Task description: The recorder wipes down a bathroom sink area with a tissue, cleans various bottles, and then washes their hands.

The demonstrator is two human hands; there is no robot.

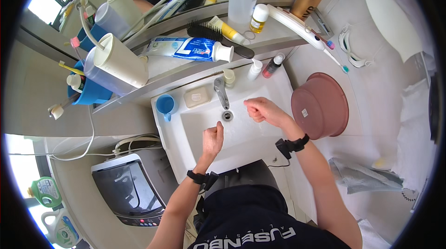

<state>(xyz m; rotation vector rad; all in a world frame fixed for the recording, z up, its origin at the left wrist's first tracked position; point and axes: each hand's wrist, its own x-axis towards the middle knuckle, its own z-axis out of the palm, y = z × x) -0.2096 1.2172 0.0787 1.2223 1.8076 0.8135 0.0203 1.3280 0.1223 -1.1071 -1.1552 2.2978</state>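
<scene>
Both my hands are over a white sink basin [200, 126]. My left hand [213, 140] is curled closed with its thumb pointing toward the drain [227, 115], and nothing shows in it. To the right of the chrome faucet [221, 93], my right hand [265, 111] makes a loose fist, also with no object visible. The hands are apart from each other. Along the sink's back ledge stand a blue mug [166, 105], a soap dish [197, 97], a small pale jar [229, 78], a white pump bottle [255, 69] and a dark-and-red bottle [273, 66].
Above the sink, a shelf holds a toothpaste tube [186, 48], a black hairbrush [204, 30], an electric toothbrush [302, 30] and bottles. A reddish basin [320, 105] hangs or leans at right; a washing machine [127, 188] stands at lower left.
</scene>
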